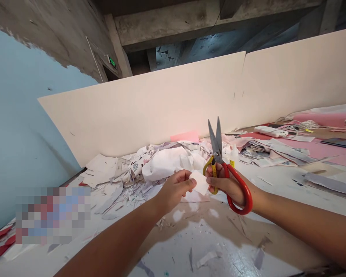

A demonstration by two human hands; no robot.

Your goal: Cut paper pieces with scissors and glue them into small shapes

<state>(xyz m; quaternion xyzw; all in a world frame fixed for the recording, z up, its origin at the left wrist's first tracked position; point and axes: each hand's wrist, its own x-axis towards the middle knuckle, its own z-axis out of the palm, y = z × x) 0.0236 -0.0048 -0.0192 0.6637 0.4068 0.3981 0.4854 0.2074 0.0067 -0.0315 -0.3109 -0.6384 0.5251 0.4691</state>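
Note:
A small piece of white paper [201, 183] is pinched at its left edge by my left hand [177, 188]. The thumb of my right hand [229, 185] touches the paper's right side. Around that same hand hang scissors [217, 152] with one red and one yellow handle, their blades parted and pointing up. Below the small piece, a pinkish-white sheet [194, 197] lies on the table. Behind my hands is a heap of crumpled white paper [167, 163]. A small bottle with a yellow label [233, 156] stands just behind my right hand.
Paper scraps are strewn over the white table [167, 250]. A pale partition board [150, 111] rises along the back. To the right lie stacked paper offcuts [272, 150], a white power strip [270, 131] with cables, pink sheets [334, 154] and a dark flat device [340, 143].

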